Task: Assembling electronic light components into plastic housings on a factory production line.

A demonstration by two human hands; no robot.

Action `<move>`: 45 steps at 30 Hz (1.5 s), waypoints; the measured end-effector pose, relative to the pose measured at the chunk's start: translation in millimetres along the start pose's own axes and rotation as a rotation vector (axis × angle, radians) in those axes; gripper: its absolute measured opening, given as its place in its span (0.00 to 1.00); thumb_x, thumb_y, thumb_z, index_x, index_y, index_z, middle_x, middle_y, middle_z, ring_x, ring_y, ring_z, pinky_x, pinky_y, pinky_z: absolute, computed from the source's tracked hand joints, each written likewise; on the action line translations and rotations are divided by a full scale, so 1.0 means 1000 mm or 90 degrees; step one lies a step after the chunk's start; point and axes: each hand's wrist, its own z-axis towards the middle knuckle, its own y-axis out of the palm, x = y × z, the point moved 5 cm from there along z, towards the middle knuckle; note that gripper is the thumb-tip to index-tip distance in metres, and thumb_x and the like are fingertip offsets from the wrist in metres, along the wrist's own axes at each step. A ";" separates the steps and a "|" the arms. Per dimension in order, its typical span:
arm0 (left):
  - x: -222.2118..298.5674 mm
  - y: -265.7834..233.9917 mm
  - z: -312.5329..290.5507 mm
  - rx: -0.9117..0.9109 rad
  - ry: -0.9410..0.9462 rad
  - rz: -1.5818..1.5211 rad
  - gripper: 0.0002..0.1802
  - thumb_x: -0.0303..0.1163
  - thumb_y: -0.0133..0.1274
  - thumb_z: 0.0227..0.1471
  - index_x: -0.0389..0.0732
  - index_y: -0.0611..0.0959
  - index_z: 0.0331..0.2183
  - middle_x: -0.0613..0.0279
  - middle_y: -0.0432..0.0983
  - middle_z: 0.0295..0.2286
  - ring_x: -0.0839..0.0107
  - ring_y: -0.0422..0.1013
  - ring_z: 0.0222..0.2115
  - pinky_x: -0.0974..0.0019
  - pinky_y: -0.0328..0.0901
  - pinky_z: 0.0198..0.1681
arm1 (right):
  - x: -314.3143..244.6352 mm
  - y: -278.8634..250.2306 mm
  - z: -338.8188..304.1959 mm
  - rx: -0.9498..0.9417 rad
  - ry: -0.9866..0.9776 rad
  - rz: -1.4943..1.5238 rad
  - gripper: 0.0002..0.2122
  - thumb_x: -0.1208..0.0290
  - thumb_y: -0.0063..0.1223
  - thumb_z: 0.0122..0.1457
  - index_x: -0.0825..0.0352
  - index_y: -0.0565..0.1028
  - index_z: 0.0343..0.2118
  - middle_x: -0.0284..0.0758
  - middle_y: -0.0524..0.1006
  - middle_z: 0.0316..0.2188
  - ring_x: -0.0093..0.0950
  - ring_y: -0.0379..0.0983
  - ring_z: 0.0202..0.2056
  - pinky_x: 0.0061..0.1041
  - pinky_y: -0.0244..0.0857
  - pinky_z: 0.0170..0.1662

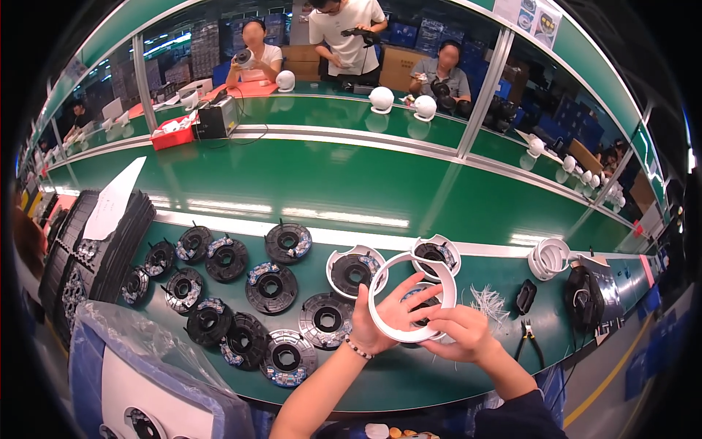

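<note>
A white plastic ring is held up at a tilt over the bench. My right hand pinches its lower right rim between thumb and fingers. Behind the ring is my left hand, palm up and fingers spread, showing through the opening; its thumb stands outside the left rim. Just past the ring lie a white cup-shaped housing with a black disc inside and a second such housing. Another disc, partly hidden by my hands, shows through the ring.
Several black round discs with circuit boards cover the bench's left. White cable ties, pliers and stacked white rings lie right. Black trays are stacked far left, above a blue-lined bin. Co-workers sit and stand across the green line.
</note>
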 end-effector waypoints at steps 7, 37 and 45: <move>-0.002 -0.003 -0.003 -0.026 -0.011 0.031 0.55 0.69 0.44 0.33 0.41 0.49 0.54 0.44 0.45 0.53 0.53 0.51 0.52 0.54 0.50 0.53 | -0.002 0.006 -0.004 0.034 0.046 0.005 0.12 0.73 0.62 0.29 0.64 0.71 0.20 0.31 0.74 0.27 0.26 0.70 0.23 0.22 0.63 0.24; 0.024 0.040 -0.022 0.152 0.394 1.263 0.31 0.47 0.55 0.38 0.33 0.73 0.40 0.50 0.70 0.39 0.58 0.66 0.43 0.62 0.58 0.47 | 0.037 0.037 -0.058 0.267 0.339 0.836 0.58 0.63 0.67 0.27 0.64 0.31 0.56 0.45 0.45 0.55 0.37 0.42 0.57 0.35 0.40 0.56; 0.087 0.006 -0.076 0.633 -0.037 1.588 0.23 0.34 0.58 0.33 0.37 0.73 0.36 0.54 0.72 0.32 0.58 0.68 0.34 0.60 0.63 0.37 | 0.040 0.026 -0.059 0.281 0.305 0.816 0.59 0.63 0.68 0.26 0.64 0.31 0.56 0.43 0.45 0.55 0.36 0.42 0.57 0.34 0.39 0.57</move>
